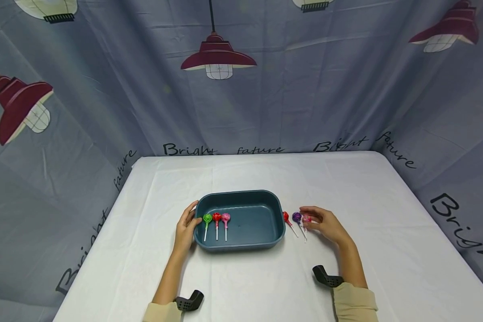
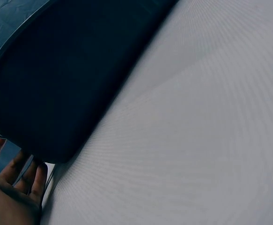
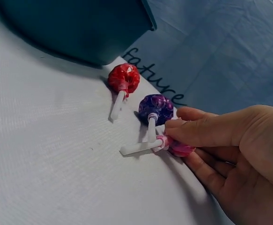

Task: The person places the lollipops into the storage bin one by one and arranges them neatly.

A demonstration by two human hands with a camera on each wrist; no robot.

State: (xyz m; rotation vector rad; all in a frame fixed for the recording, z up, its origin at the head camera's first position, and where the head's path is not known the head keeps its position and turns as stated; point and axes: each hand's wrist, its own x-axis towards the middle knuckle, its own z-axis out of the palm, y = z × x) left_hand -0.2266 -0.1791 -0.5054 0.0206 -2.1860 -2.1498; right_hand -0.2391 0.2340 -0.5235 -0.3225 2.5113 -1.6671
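My left hand (image 1: pixel 185 230) grips the left end of a dark teal plastic tray (image 1: pixel 241 247), thumb over the rim and fingers along the outer wall. Inside it, at the left, a green lollipop (image 1: pixel 207 218), a red lollipop (image 1: pixel 216 217) and a pink lollipop (image 1: pixel 226 217) lie in a row, sticks toward me. Right of the tray, my right hand (image 1: pixel 326 223) pinches another pink lollipop (image 3: pixel 180 149) by its wrapped head. Its stick points left in the right wrist view. Close beside it lies a purple lollipop (image 3: pixel 156 108), and a second red lollipop (image 3: pixel 124 78) sits nearer the tray.
A white cloth (image 1: pixel 265 286) covers the table. Behind it and at both sides hangs a grey-blue curtain (image 1: pixel 241 112) printed with red lamps and lettering. Each wrist wears a black camera mount (image 1: pixel 190 301).
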